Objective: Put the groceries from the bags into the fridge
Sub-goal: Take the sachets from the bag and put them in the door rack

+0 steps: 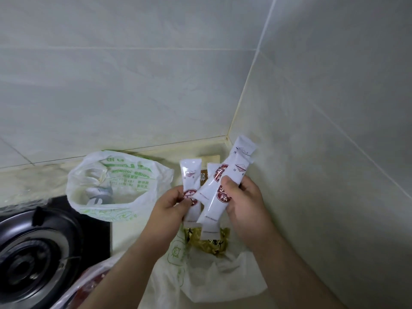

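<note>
I hold long white sachets with red round logos above the counter. My left hand (pixel 172 207) pinches one upright sachet (pixel 191 175) between thumb and fingers. My right hand (pixel 245 201) grips several more sachets (pixel 231 172), fanned and tilted to the upper right. Below my hands lies a white plastic bag with green print (pixel 200 279), and a golden packet (pixel 207 241) shows at its mouth. Another white bag with green lettering (pixel 116 184) stands open to the left with a grey and white item inside. No fridge is in view.
A black gas hob with a round burner (pixel 33 259) fills the lower left. A clear bag with something red (pixel 89 284) lies at the bottom beside it. Tiled walls meet in a corner (pixel 227 137) close behind the counter. A brown box (pixel 204 175) sits behind the sachets.
</note>
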